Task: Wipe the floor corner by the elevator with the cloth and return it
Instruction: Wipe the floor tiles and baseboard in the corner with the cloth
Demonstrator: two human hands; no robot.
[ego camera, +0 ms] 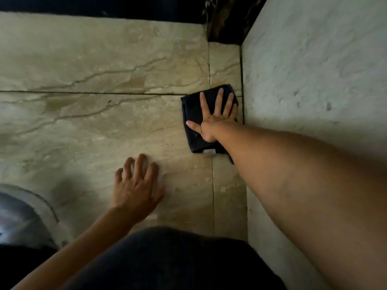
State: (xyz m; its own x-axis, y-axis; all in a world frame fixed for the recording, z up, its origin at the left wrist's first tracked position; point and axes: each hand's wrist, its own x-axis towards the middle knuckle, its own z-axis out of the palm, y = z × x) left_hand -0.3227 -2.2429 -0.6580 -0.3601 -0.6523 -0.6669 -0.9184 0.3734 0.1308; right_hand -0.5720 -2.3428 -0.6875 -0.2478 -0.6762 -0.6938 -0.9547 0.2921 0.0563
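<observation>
The left hand is braced on the floor, fingers spread and empty. The cloth, beside the wall, is pressed flat under the splayed right hand. Corner grime could be missed if the stroke stops short.

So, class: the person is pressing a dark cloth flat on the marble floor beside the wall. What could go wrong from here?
1. The right hand lies open on the cloth rather than gripping it, so the cloth may slide or bunch.
2. The fingers sit close to the wall and could scrape against it.
3. The left hand braces on the glossy floor and might slip.
</observation>
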